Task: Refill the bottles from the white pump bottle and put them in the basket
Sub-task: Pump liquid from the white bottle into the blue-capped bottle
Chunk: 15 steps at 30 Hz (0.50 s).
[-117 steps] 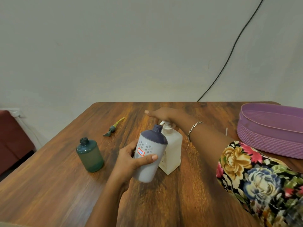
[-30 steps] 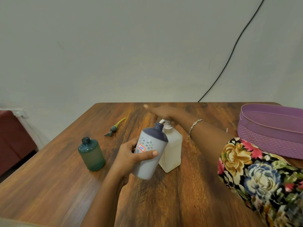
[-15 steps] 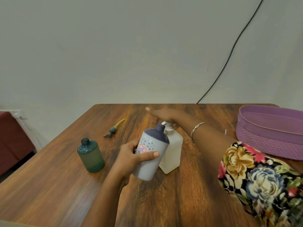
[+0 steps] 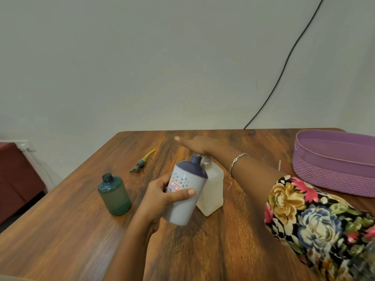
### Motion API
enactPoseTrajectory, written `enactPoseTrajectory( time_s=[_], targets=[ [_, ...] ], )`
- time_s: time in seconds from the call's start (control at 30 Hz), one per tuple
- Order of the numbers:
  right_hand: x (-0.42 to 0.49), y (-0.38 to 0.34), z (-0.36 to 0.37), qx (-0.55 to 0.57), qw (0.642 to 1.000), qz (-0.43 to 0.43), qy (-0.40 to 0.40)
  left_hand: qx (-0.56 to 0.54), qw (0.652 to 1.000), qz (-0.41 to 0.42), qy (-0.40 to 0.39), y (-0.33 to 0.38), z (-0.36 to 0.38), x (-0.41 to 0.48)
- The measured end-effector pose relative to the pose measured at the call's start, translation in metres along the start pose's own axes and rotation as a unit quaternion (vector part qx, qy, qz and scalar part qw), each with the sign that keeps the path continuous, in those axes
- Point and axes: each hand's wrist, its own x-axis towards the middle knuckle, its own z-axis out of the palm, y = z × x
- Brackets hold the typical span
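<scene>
Glossy wooden table (image 4: 203,250); woven, ribbed basket (image 4: 332,175); translucent plastic green bottle (image 4: 115,196).

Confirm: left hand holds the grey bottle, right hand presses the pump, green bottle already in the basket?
One error: the head view shows the green bottle standing on the table, not in the basket. Left hand holding the grey bottle and right hand pressing the pump are correct.

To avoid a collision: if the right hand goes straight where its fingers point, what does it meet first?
Probably nothing: the right hand, flat on the white pump bottle, points over bare table toward its far left corner. The loose pump head seems nearer; depth is unclear.
</scene>
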Motion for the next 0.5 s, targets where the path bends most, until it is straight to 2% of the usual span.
enactPoseTrajectory(
  time_s=[0.37, 0.5],
  targets=[
    [-0.008, 0.001, -0.016, 0.072, 0.997, 0.025, -0.012, -0.003, 1.0, 0.009, -0.004, 0.006, 0.003, -0.001],
    [-0.005, 0.004, -0.011, 0.008, 1.0, 0.024, 0.002, -0.014, 1.0, 0.004, -0.001, 0.005, 0.004, 0.004]
  ],
)
